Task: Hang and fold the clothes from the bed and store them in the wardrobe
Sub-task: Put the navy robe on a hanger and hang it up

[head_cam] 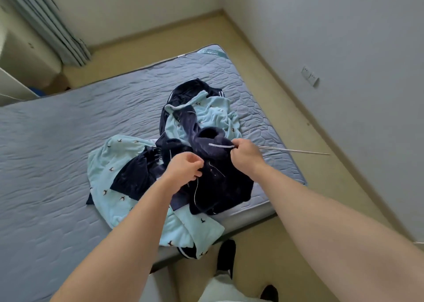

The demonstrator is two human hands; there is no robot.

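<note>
The right hand (246, 155) was closed around a thin metal hanger (293, 150), one end of which was seen projecting to the right past the edge of the bed (57, 129); a short silver section was visible to the left of the fingers, laid against dark fabric. The left hand (185, 171) was curled on a fold of the navy garment (220, 187), held just beside the right hand. The navy garment was found in a mixed pile with a light blue bird-print garment (105, 161) near the right-hand corner of the quilted mattress, part of the pile overhanging the near edge. A beige floor (275, 104) was seen around the bed. A wall socket (310, 75) was located to the right, a curtain (57, 26) at upper left, and a black slipper (226, 254) below the bed edge.
</note>
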